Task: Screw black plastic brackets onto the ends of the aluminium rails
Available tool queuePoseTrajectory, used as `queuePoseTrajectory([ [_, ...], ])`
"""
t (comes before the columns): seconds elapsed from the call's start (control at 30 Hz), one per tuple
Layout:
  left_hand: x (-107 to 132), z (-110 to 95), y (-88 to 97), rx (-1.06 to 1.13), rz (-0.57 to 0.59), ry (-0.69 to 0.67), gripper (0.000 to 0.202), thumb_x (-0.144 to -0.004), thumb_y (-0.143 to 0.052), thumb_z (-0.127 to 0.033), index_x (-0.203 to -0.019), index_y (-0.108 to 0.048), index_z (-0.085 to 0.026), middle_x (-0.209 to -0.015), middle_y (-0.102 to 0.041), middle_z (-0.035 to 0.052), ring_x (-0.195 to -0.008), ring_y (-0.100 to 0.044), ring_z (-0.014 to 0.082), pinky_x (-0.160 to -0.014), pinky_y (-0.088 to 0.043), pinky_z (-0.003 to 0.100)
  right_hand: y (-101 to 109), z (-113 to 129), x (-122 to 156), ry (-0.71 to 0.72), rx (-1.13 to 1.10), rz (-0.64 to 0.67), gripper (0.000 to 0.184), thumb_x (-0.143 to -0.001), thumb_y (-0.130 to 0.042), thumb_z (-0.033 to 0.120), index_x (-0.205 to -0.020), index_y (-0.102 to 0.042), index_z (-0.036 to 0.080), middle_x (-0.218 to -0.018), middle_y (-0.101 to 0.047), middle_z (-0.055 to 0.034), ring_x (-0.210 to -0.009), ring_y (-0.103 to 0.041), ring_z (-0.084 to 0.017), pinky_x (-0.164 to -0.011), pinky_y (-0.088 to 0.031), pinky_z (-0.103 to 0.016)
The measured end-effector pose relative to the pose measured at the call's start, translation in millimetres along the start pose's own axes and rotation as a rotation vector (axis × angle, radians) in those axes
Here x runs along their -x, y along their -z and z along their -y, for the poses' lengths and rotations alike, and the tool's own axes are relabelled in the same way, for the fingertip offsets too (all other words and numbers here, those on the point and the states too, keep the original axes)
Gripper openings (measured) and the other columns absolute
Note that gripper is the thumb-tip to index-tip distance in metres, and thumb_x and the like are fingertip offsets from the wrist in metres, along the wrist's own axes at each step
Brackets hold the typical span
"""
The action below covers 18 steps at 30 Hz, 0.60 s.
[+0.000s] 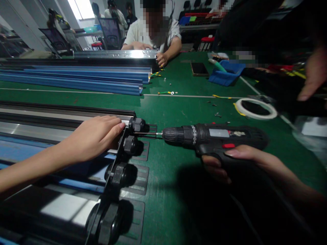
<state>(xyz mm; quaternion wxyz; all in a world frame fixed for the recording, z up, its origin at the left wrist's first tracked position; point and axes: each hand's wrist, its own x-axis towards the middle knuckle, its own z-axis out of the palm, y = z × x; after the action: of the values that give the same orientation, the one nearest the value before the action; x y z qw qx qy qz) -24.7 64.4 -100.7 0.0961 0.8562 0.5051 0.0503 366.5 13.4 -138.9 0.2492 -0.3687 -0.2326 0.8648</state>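
Observation:
My right hand (245, 156) is wrapped round the grip of a black cordless drill (204, 136), a finger near the trigger. The drill lies level, its chuck pointing left. A long thin bit (150, 133) runs from the chuck to the black end plate (109, 177) of the farthest long metal profile (46, 115); its tip is hidden. My left hand (97, 136) grips over that profile's end, fingers together and thumb beside the plate. Black cable glands (129, 144) stick out from the end plates of several profiles lying side by side. Flat slotted black tabs (136, 180) extend beyond them.
Blue profiles (102, 81) lie across the green table (168, 163). A person (153, 37) opposite handles a shiny profile (114, 54). A phone (199, 69), blue bin (226, 75), white tape roll (255, 109), loose screws (217, 115) and a short wire (166, 93) lie rightward. Another person's hand (315, 73) hangs right.

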Motion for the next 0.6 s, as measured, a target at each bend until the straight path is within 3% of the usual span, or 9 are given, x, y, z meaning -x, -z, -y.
queuePoseTrajectory([
  [0.13,0,0,-0.4,-0.01,-0.009,-0.007,0.048,-0.109,-0.029,-0.05,-0.08,-0.053,-0.021,-0.094,-0.065,0.0075,-0.083,-0.058,0.0227,-0.079,-0.04,0.035,1,-2,-1,-0.02,0.05,0.037,0.034,-0.079,-0.075,0.048,-0.079,-0.068,0.014,-0.069,-0.052,-0.0051,-0.065,-0.052,-0.017,-0.063,-0.047,-0.03],
  [0.4,0,0,-0.2,-0.017,0.004,0.016,0.052,-0.108,-0.027,-0.054,-0.089,-0.062,-0.02,-0.103,-0.07,0.0094,-0.089,-0.062,0.0254,-0.081,-0.043,0.037,4,-2,-2,0.05,0.026,0.025,0.034,-0.08,-0.075,0.042,-0.092,-0.074,0.01,-0.079,-0.059,-0.0075,-0.073,-0.055,-0.017,-0.072,-0.05,-0.029],
  [0.53,1,2,-3.3,0.022,0.016,0.077,0.053,-0.107,-0.032,-0.057,-0.11,-0.069,-0.02,-0.125,-0.071,0.0084,-0.116,-0.063,0.0322,-0.104,-0.045,0.044,9,-4,-6,0.069,0.023,0.177,0.034,-0.082,-0.075,0.042,-0.091,-0.072,0.009,-0.079,-0.057,-0.0059,-0.072,-0.054,-0.015,-0.068,-0.047,-0.025],
  [0.6,3,7,-8.3,0.068,-0.006,0.096,0.055,-0.106,-0.032,-0.061,-0.113,-0.072,-0.023,-0.126,-0.072,0.0055,-0.119,-0.063,0.0336,-0.109,-0.045,0.048,12,-6,-8,0.079,-0.021,0.213,0.032,-0.08,-0.074,0.04,-0.086,-0.07,0.009,-0.076,-0.057,-0.0049,-0.069,-0.053,-0.014,-0.067,-0.046,-0.024],
])
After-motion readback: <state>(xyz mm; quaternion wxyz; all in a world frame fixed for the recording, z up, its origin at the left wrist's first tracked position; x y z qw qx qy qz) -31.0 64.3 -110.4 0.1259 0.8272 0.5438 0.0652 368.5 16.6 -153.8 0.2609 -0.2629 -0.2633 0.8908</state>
